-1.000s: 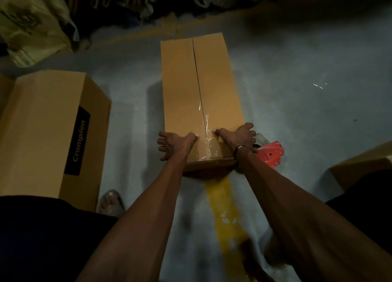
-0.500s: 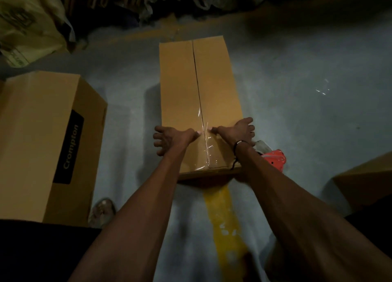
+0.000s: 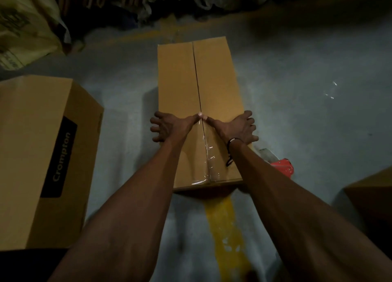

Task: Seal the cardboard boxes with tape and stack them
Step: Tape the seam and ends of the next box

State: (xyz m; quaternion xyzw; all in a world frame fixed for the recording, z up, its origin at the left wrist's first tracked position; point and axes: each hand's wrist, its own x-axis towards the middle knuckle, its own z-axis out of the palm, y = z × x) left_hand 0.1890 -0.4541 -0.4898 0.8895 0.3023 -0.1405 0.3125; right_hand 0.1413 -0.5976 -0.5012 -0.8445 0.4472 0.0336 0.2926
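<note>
A long cardboard box (image 3: 178,76) lies on the floor straight ahead, its two top flaps meeting in a centre seam. Clear tape (image 3: 209,158) covers the near part of that seam. My left hand (image 3: 169,127) lies spread on the left flap with its fingers over the box's left edge. On the right flap my right hand (image 3: 237,127) lies spread the same way, fingers over the right edge. Both thumbs press the tape at the seam and nearly touch. A red tape dispenser (image 3: 283,168) lies on the floor beside the box's near right corner, partly hidden by my right forearm.
A larger cardboard box (image 3: 31,154) with a black "Crompton" label stands at the left. Another box's corner (image 3: 373,194) shows at the right edge. A yellow sack (image 3: 25,25) and dark clutter line the far side. A yellow floor stripe (image 3: 227,233) runs toward me.
Both hands have slid farther along the box, away from me, thumbs smoothing the tape up the seam. More taped seam now shows behind them.
</note>
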